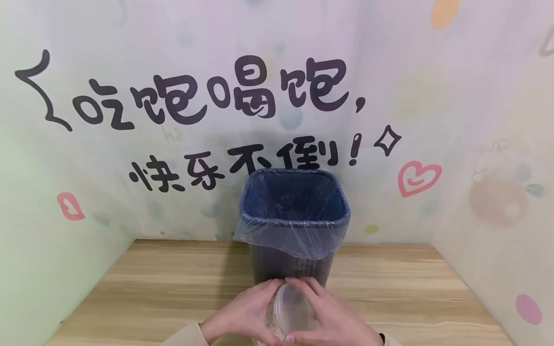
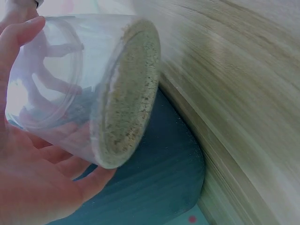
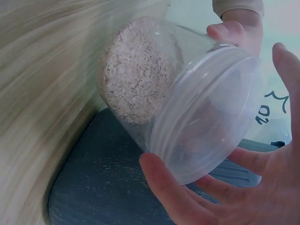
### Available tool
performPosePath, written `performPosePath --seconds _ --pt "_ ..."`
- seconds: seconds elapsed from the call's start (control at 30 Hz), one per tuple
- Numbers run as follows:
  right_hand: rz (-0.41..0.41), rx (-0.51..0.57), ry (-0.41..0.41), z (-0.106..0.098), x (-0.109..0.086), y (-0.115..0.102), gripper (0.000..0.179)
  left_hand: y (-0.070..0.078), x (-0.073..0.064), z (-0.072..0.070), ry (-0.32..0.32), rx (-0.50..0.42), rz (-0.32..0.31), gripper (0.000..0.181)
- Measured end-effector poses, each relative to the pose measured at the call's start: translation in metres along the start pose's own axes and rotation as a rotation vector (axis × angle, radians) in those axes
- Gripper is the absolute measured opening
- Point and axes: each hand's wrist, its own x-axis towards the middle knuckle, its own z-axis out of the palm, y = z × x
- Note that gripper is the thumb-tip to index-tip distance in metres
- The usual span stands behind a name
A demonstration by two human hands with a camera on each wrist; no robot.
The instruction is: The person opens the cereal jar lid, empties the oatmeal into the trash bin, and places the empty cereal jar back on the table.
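Observation:
A clear plastic jar (image 3: 140, 75) with a layer of pale flakes in it is tilted between both hands, its flake-covered base (image 2: 131, 93) turned toward the left wrist camera. My left hand (image 1: 242, 315) grips the jar's body, thumb on one side and fingers on the other. On the jar's mouth sits a translucent ribbed lid (image 3: 211, 112). Around that lid curl the fingers of my right hand (image 1: 335, 317), with fingertips at its rim. What exactly the flakes are cannot be told.
Just beyond the hands stands a dark blue trash bin (image 1: 294, 224), lined with a clear plastic bag (image 1: 303, 240) folded over its rim. The wood-grain table (image 1: 173, 274) ends at a printed wall (image 1: 389, 86) with dark lettering. Side walls enclose both sides.

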Motion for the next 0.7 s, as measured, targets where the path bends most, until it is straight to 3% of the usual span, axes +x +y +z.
performPosePath --seconds 0.17,0.4,0.53,0.7 --pt "-0.040 0.022 0.009 0.004 0.000 0.002 0.082 0.003 0.000 0.000 0.014 0.050 -0.010 0.087" --pt "-0.185 -0.042 0.127 0.011 0.002 0.004 0.084 0.005 0.003 0.006 0.071 0.109 -0.005 0.084" --pt "-0.200 -0.074 0.175 0.014 0.002 0.005 0.086 0.006 0.004 0.010 0.132 0.160 0.019 0.086" --pt "-0.216 -0.060 0.200 0.014 0.001 0.006 0.085 0.006 0.004 0.014 0.168 0.130 0.031 0.086"
